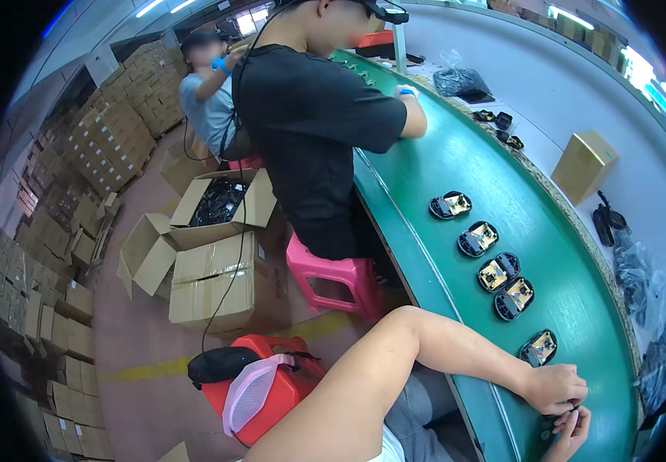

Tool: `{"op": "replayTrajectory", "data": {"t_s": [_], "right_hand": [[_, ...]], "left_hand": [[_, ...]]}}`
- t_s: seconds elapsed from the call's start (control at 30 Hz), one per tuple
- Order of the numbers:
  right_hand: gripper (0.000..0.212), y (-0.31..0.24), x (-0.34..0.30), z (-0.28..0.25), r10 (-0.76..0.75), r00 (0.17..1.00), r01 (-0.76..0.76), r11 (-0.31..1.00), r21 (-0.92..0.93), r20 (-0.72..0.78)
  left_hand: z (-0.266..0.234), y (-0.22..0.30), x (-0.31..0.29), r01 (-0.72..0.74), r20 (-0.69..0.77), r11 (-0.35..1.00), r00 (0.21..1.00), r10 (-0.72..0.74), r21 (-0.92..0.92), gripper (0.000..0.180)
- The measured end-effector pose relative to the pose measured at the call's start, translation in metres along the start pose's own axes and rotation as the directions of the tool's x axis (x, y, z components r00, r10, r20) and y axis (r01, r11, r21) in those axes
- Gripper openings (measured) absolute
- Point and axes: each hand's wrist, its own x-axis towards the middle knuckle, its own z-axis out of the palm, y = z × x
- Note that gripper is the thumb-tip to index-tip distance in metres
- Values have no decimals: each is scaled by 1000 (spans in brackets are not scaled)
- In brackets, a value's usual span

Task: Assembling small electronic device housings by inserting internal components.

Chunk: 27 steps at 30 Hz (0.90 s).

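Observation:
At the lower right, over the green work surface point(572, 308), my left hand point(555, 390) and my right hand point(570, 437) meet with their fingertips together. Both are closed around a small dark part, mostly covered by the fingers; its kind cannot be made out. Just beyond my left hand lies an open black oval housing point(539, 349) with a yellowish circuit board inside, like an opened computer mouse. Several similar housings lie farther up the belt, among them one point(515, 299) touching its neighbour point(498, 272), then another point(478, 239) and the farthest point(450, 205).
A co-worker in a black shirt point(310, 115) sits ahead along the belt on a pink stool point(333, 277). Right of the belt, a ledge holds a cardboard box point(584, 165) and plastic bags point(641, 285). A red stool point(260, 393) and cartons point(214, 281) stand left.

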Motion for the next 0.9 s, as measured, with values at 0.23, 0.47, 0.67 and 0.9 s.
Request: {"op": "replayTrajectory", "data": {"t_s": [0.23, 0.47, 0.67, 0.9], "right_hand": [[20, 4, 1, 0, 4, 1000, -4, 1000, 30, 1], [20, -3, -2, -2, 18, 1000, -18, 999, 39, -5], [18, -5, -3, 5, 3, 1000, -4, 999, 32, 16], [16, 24, 6, 0, -64, 997, 63, 998, 6, 43]], "left_hand": [[-1, 0, -1, -10, 8, 1000, 1000, 10, 2, 14], [-4, 3, 6, -39, 18, 999, 999, 38, 26, 13], [-10, 2, 2, -38, 9, 998, 999, 38, 44, 12], [-17, 4, 4, -58, 26, 996, 998, 57, 62, 11]]}}
